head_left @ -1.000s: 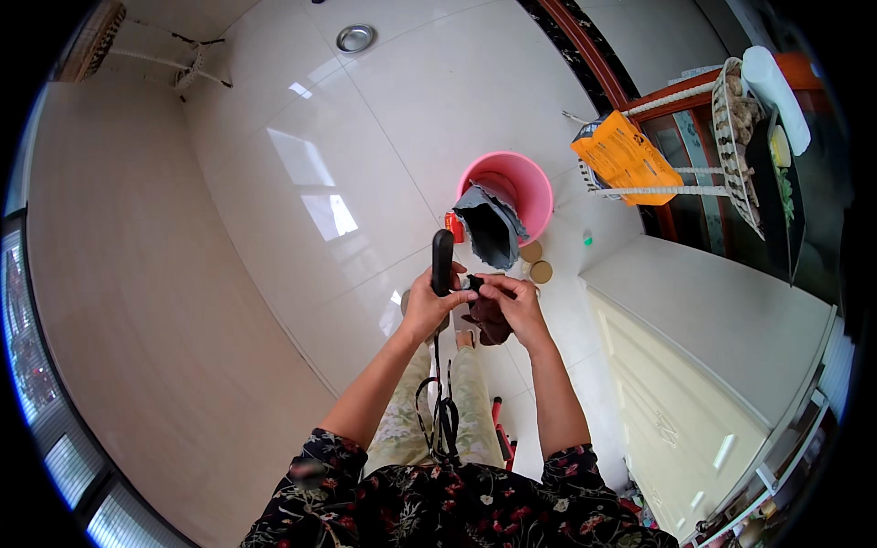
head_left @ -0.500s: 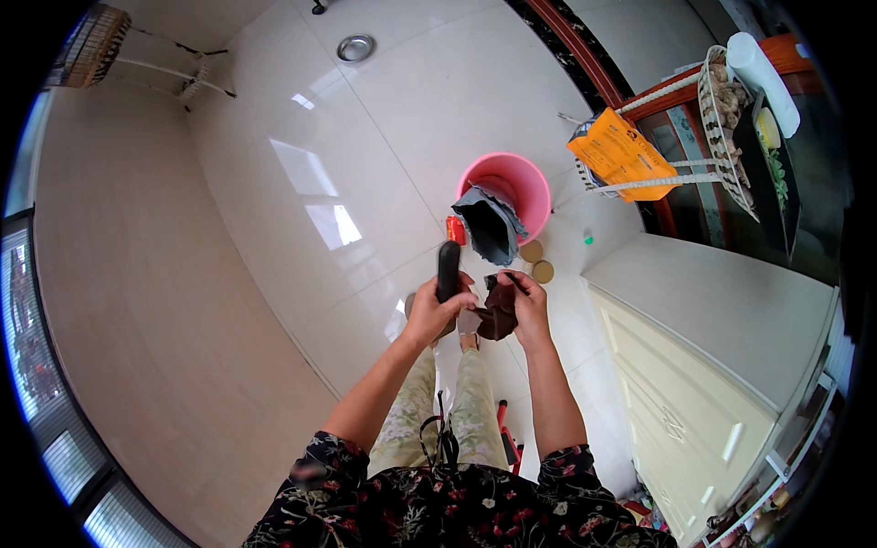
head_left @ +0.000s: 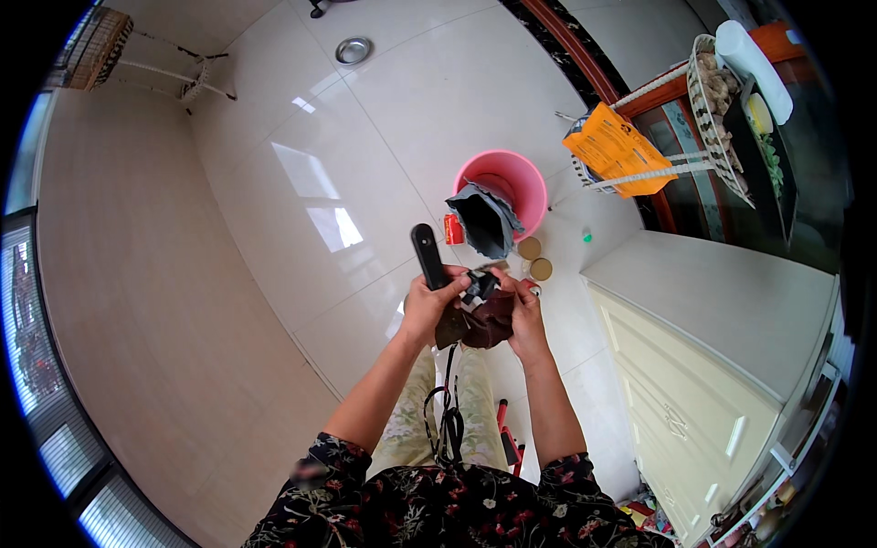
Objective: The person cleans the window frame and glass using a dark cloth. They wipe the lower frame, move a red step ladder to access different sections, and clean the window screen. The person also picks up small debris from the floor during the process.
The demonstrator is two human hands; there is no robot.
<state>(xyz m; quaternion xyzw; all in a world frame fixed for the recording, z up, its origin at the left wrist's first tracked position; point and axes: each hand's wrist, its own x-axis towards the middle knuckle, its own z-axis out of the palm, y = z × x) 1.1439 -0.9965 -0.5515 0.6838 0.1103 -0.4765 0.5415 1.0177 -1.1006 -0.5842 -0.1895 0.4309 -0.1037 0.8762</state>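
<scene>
My left hand [head_left: 426, 307] is closed round a knife [head_left: 427, 254] with a black riveted handle pointing away from me. Its broad dark blade shows below the hand, partly hidden. A crumpled dark brown cloth-like piece [head_left: 491, 321] is gripped by my right hand [head_left: 526, 325], fingers bent round its edge. Between both hands lies a small black-and-white checked piece [head_left: 479, 289], which the left thumb touches. Just beyond them, a grey plastic bag [head_left: 486, 223] with a dark inside hangs over the near rim of a pink bucket [head_left: 535, 179].
Beside the bucket stand a red can [head_left: 453, 229] and two tan round-topped containers [head_left: 529, 247]. A metal bowl [head_left: 353, 50] sits farther off on the tiles. At right are a white rack [head_left: 702, 166] with an orange package [head_left: 617, 151] and a cream cabinet [head_left: 685, 402].
My hands have come together. The knife handle has tilted left and its blade now shows against the brown piece. The checked piece has come into sight between the hands.
</scene>
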